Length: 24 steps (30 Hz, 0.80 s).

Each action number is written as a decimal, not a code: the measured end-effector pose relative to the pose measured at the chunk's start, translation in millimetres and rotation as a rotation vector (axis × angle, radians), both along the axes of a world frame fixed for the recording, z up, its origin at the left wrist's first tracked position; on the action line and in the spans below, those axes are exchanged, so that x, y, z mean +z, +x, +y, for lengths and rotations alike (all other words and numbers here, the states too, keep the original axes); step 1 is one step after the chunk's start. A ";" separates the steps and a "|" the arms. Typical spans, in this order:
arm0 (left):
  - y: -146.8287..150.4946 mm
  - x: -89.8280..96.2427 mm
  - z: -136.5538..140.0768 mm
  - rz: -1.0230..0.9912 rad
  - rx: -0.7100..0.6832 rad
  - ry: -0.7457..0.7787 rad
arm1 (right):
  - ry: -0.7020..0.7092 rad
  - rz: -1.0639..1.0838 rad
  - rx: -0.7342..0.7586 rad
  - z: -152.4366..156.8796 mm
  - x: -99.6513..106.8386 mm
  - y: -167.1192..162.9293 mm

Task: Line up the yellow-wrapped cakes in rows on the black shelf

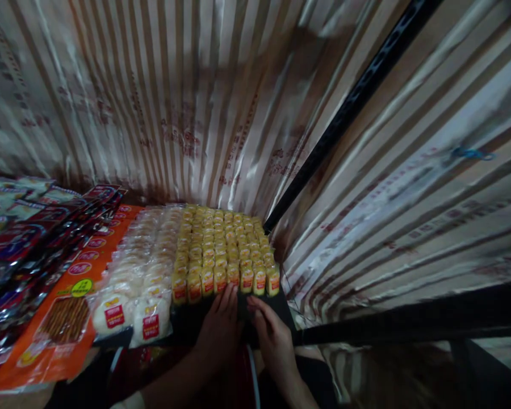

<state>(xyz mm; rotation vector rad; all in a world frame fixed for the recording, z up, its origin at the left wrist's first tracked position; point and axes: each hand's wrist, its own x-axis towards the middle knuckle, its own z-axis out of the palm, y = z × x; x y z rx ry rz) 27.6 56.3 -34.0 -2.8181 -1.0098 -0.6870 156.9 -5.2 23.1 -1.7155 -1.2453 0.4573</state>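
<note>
Rows of small yellow packaged snacks (221, 241) with red labels stand packed together on a dark shelf (191, 324). My left hand (221, 324) reaches to the front row, its fingers stretched out and the tips against one yellow pack. Just to its right is my right hand (275, 329), with fingers loosely bent below the front packs and nothing visible in them. To the left of the yellow packs lie two rows of round white items in clear wrappers (151, 324), also with red labels.
An orange bag (46, 358) picturing brown sticks lies further left, beside dark red packets (29, 244). A black post (340, 125) slants behind the right corner, and a black bar (409, 312) runs rightward. Striped sheeting (187, 102) hangs behind. A red container with a pale rim (253, 375) sits below.
</note>
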 end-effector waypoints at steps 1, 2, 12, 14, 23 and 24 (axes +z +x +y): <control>0.1 -0.4 0.2 -0.006 0.003 0.000 | -0.015 0.007 0.009 3.9 2.6 0.0; 0.1 -0.8 0.3 -0.012 0.003 -0.003 | -0.030 0.014 0.019 8.8 6.0 0.2; -2.7 2.8 4.4 -0.021 -0.011 -0.032 | -0.062 -0.078 0.123 83.7 42.3 14.5; -2.5 4.6 5.5 0.000 -0.007 -0.023 | -0.069 -0.112 0.133 90.1 43.9 15.8; -4.6 3.4 7.8 0.009 -0.056 -0.075 | -0.156 -0.293 0.156 100.2 47.9 12.9; -4.9 2.7 7.8 -0.004 -0.064 -0.091 | -0.181 -0.323 0.153 101.5 49.9 12.2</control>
